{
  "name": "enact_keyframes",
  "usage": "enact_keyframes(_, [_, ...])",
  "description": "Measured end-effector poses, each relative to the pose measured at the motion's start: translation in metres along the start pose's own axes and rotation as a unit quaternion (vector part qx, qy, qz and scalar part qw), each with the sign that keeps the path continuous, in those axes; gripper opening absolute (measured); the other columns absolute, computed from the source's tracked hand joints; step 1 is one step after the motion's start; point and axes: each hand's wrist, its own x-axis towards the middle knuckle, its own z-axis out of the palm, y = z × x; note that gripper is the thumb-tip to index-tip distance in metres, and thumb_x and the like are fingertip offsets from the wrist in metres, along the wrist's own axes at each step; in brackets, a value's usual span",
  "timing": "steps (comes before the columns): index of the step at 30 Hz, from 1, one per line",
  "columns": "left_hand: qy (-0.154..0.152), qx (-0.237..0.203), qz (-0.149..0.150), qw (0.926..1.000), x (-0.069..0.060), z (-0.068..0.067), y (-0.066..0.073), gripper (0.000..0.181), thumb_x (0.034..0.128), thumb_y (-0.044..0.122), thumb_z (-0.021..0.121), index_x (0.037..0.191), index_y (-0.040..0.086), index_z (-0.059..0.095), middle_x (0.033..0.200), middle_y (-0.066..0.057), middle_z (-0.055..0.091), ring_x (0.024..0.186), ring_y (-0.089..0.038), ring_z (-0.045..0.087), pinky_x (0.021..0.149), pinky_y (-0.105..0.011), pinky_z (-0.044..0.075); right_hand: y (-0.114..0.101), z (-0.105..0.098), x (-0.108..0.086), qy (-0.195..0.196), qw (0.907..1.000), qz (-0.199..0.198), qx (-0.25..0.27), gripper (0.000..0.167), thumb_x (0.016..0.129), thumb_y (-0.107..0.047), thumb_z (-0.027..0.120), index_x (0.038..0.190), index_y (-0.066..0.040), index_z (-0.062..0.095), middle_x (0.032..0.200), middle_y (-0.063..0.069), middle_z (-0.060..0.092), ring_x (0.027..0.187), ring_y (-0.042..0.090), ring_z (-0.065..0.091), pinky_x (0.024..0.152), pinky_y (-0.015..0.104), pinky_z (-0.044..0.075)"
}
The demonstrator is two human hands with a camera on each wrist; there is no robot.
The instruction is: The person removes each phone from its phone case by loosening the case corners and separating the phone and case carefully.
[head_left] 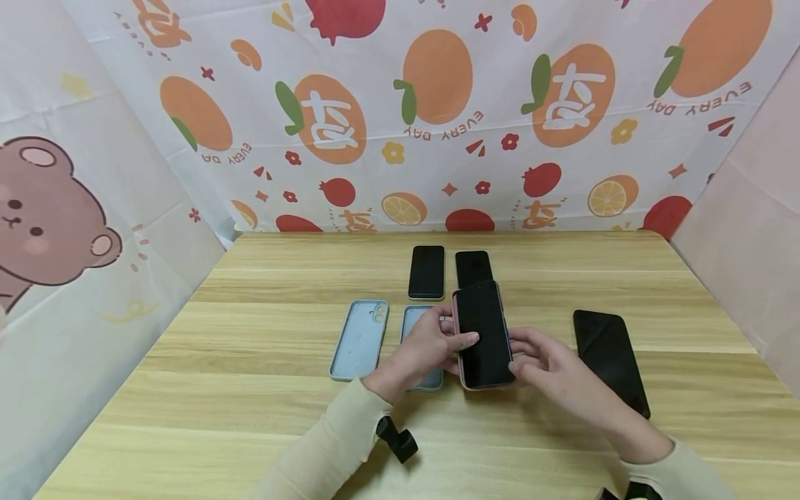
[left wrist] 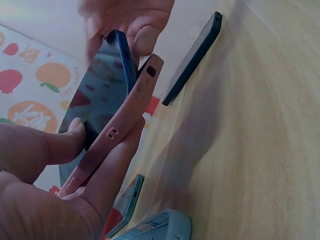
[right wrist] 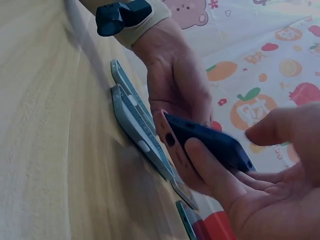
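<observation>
Holding phone [head_left: 489,316], pink case [left wrist: 125,112] — end cutout [left wrist: 151,71] (wrist views only).

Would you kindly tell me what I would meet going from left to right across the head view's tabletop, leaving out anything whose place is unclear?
Leftmost blue case, left hand, held phone, right hand, rightmost black phone.

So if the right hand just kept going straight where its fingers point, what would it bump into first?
The black phone, tilted partly out of its pink case; the fingers of the right hand seem to touch it. Beyond, probably the left hand.
</observation>
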Motion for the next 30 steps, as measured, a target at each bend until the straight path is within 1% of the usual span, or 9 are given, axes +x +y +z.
enact_keyframes(2, [0.006, 0.004, 0.001, 1.0000, 0.000, 0.001, 0.001, 0.055, 0.0915, 0.013, 0.071, 0.137, 0.005, 0.041, 0.102, -0.016, 0.069, 0.078, -0.023, 0.074, 0.060, -0.038, 0.061, 0.000, 0.000, 0.001, 0.008, 0.9999, 0.015, -0.001, 0.049, 0.101, -0.011, 0.054, 0.143, 0.005, 0.036, 0.137, 0.025, 0.054, 0.120, 0.020, 0.063, 0.092, 0.022, 0.054])
enact_keyframes(5, [0.010, 0.001, 0.004, 0.9999, 0.001, 0.001, 0.002, 0.057, 0.0911, 0.014, 0.072, 0.138, 0.006, 0.040, 0.103, -0.015, 0.068, 0.078, -0.023, 0.073, 0.061, -0.038, 0.061, 0.000, 0.000, 0.002, 0.024, 0.9992, 0.033, -0.005, 0.052, 0.099, -0.014, 0.058, 0.142, 0.005, 0.036, 0.137, 0.025, 0.055, 0.124, 0.029, 0.060, 0.093, 0.024, 0.054])
enact_keyframes(8, [-0.005, -0.016, 0.010, 0.9998, 0.000, 0.000, 0.004, 0.055, 0.0930, 0.010, 0.069, 0.139, 0.008, 0.039, 0.107, -0.016, 0.068, 0.080, -0.023, 0.073, 0.063, -0.037, 0.061, 0.000, -0.003, 0.003, 0.044, 0.9979, 0.048, -0.009, 0.052, 0.098, -0.011, 0.059, 0.142, 0.006, 0.037, 0.136, 0.026, 0.056, 0.124, 0.033, 0.060, 0.090, 0.026, 0.056])
enact_keyframes(12, [-0.046, -0.043, 0.021, 0.9978, -0.001, -0.004, 0.005, 0.053, 0.0962, 0.003, 0.060, 0.143, 0.009, 0.038, 0.116, -0.018, 0.066, 0.087, -0.024, 0.072, 0.067, -0.036, 0.061, 0.000, -0.008, 0.003, 0.059, 0.9966, 0.057, -0.004, 0.053, 0.097, -0.008, 0.059, 0.143, 0.007, 0.037, 0.132, 0.027, 0.058, 0.119, 0.028, 0.063, 0.087, 0.026, 0.057])
enact_keyframes(15, [-0.064, -0.052, 0.023, 0.9963, -0.002, -0.007, 0.006, 0.054, 0.0971, -0.001, 0.056, 0.146, 0.009, 0.036, 0.120, -0.020, 0.065, 0.091, -0.024, 0.071, 0.069, -0.036, 0.062, 0.001, -0.010, 0.003, 0.060, 0.9964, 0.059, -0.002, 0.054, 0.097, -0.008, 0.059, 0.143, 0.007, 0.036, 0.131, 0.027, 0.059, 0.114, 0.022, 0.066, 0.085, 0.026, 0.057])
enact_keyframes(18, [-0.063, -0.047, 0.024, 0.9966, -0.004, -0.009, 0.006, 0.055, 0.0977, -0.001, 0.055, 0.148, 0.008, 0.034, 0.120, -0.020, 0.064, 0.089, -0.023, 0.071, 0.070, -0.035, 0.062, -0.001, -0.012, 0.003, 0.063, 0.9964, 0.057, -0.010, 0.055, 0.097, -0.007, 0.059, 0.144, 0.008, 0.035, 0.130, 0.027, 0.059, 0.110, 0.017, 0.067, 0.084, 0.025, 0.057])
enact_keyframes(21, [-0.056, -0.033, 0.028, 0.9975, -0.006, -0.013, 0.007, 0.056, 0.0977, 0.000, 0.055, 0.148, 0.007, 0.033, 0.118, -0.020, 0.064, 0.085, -0.022, 0.071, 0.070, -0.035, 0.062, -0.003, -0.015, 0.002, 0.073, 0.9960, 0.051, -0.012, 0.054, 0.097, -0.007, 0.059, 0.144, 0.008, 0.035, 0.131, 0.027, 0.058, 0.107, 0.014, 0.067, 0.084, 0.027, 0.058])
enact_keyframes(27, [-0.048, -0.004, 0.024, 0.9986, -0.007, -0.020, 0.006, 0.057, 0.0983, 0.002, 0.056, 0.150, 0.008, 0.032, 0.119, -0.020, 0.065, 0.085, -0.020, 0.069, 0.071, -0.036, 0.062, -0.004, -0.026, 0.002, 0.113, 0.9912, 0.058, -0.035, 0.055, 0.099, -0.012, 0.059, 0.146, 0.004, 0.036, 0.134, 0.026, 0.057, 0.105, 0.010, 0.066, 0.084, 0.028, 0.058])
enact_keyframes(30, [-0.047, 0.002, 0.020, 0.9987, -0.007, -0.021, 0.004, 0.060, 0.0982, 0.003, 0.057, 0.151, 0.009, 0.030, 0.119, -0.020, 0.066, 0.088, -0.021, 0.070, 0.072, -0.038, 0.062, -0.001, -0.033, 0.004, 0.127, 0.9893, 0.064, -0.031, 0.056, 0.100, -0.012, 0.057, 0.147, 0.005, 0.034, 0.136, 0.027, 0.056, 0.103, 0.009, 0.067, 0.086, 0.029, 0.058])
